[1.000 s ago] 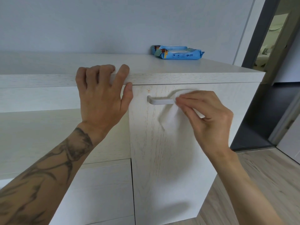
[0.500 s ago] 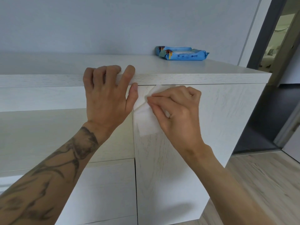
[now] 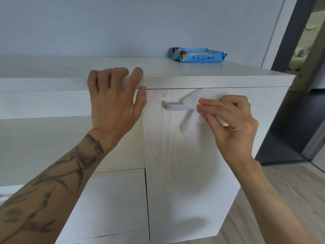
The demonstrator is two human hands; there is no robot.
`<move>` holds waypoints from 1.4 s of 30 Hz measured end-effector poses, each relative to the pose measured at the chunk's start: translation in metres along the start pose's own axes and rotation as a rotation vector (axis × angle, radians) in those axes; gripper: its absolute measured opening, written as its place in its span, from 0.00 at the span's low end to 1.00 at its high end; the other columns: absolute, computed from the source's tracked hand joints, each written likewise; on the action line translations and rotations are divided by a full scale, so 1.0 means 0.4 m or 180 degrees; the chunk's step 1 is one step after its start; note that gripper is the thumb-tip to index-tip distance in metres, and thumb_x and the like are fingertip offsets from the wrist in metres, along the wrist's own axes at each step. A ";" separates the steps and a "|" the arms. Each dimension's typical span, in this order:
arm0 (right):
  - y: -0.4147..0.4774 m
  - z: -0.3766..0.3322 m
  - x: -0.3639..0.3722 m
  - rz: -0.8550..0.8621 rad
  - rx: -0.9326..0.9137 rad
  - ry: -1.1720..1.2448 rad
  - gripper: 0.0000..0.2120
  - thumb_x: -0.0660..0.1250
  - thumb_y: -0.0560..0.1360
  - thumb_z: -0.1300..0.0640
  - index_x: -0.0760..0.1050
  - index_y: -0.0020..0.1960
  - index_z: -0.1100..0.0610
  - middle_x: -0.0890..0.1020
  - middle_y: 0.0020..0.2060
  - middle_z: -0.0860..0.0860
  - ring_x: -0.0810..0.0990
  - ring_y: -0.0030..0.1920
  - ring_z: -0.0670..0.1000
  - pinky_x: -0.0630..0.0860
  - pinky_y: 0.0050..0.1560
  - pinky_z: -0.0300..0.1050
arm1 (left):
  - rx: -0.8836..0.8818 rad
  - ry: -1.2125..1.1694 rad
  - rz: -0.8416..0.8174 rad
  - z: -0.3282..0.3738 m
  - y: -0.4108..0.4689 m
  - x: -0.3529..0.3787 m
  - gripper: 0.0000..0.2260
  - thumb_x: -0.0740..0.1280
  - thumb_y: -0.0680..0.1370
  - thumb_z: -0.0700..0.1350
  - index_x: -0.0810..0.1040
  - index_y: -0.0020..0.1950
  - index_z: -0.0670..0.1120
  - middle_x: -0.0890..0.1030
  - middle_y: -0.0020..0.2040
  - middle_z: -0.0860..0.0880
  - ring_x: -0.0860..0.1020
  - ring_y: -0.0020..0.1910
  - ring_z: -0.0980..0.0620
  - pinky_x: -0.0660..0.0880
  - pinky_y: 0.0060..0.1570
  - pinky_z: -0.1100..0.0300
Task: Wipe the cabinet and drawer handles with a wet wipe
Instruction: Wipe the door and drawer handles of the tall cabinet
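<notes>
Right hand [image 3: 232, 124] pinches wet wipe [image 3: 202, 103] onto cabinet handle [image 3: 177, 106], mid-wipe; left hand [image 3: 114, 103] grips worktop [image 3: 211, 74] edge. Next, guess it needs sliding along the bar.

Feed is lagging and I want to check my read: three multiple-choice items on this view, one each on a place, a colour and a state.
1. Where does the wipes pack lie?
A) on the cabinet top
B) on the floor
C) on a shelf

2. What colour is the pack?
A) red
B) blue
C) green

3. What is the right hand doing?
A) hanging empty
B) gripping the top's edge
C) pinching the wet wipe at the door handle

Answers: 1 A, it sits on the top near the wall; 2 B, its wrapper is blue; 3 C, its fingers hold the wipe on the handle.
</notes>
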State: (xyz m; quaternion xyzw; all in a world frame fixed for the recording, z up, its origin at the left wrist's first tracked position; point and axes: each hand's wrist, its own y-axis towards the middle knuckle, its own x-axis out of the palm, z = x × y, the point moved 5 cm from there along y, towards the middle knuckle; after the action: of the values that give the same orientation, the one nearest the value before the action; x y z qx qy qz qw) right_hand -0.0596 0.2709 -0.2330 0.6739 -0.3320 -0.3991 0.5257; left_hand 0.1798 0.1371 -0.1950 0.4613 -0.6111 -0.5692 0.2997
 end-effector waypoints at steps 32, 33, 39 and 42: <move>-0.199 -0.386 0.377 -0.0260 0.0489 0.0572 0.04 0.77 0.78 0.62 0.87 0.53 0.59 0.86 0.50 0.49 0.84 0.52 0.49 0.77 0.52 0.33 | -0.0194 0.0323 -0.1550 -0.464 -0.418 -0.215 0.22 0.55 0.88 0.50 0.72 0.80 0.43 0.66 0.82 0.39 0.65 0.82 0.38 0.62 0.80 0.39; -0.217 -0.418 0.402 -0.0299 0.0460 0.0543 0.05 0.77 0.78 0.61 0.87 0.53 0.58 0.86 0.50 0.49 0.84 0.52 0.48 0.78 0.51 0.36 | -0.0190 0.0334 -0.1624 -0.507 -0.446 -0.224 0.22 0.54 0.89 0.50 0.72 0.79 0.42 0.67 0.82 0.39 0.66 0.81 0.38 0.63 0.79 0.39; -0.326 -0.615 0.532 -0.0542 0.0230 0.0378 0.04 0.77 0.77 0.62 0.87 0.52 0.58 0.87 0.49 0.51 0.85 0.50 0.53 0.83 0.48 0.54 | -0.0178 0.0215 -0.1873 -0.711 -0.616 -0.273 0.23 0.52 0.89 0.51 0.72 0.79 0.42 0.70 0.80 0.39 0.69 0.79 0.38 0.66 0.77 0.39; -0.371 -0.691 0.587 -0.0677 0.0186 0.0267 0.05 0.78 0.77 0.63 0.88 0.53 0.58 0.87 0.49 0.51 0.85 0.48 0.54 0.82 0.48 0.55 | -0.0235 0.0114 -0.1955 -0.784 -0.689 -0.280 0.23 0.52 0.89 0.51 0.72 0.79 0.43 0.71 0.79 0.39 0.70 0.78 0.38 0.66 0.77 0.40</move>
State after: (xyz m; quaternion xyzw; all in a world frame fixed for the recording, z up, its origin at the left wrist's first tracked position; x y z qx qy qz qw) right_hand 0.2979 0.2234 -0.3864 0.7365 -0.2478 -0.4141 0.4740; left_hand 0.5647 0.1272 -0.3909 0.6231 -0.4166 -0.6468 0.1409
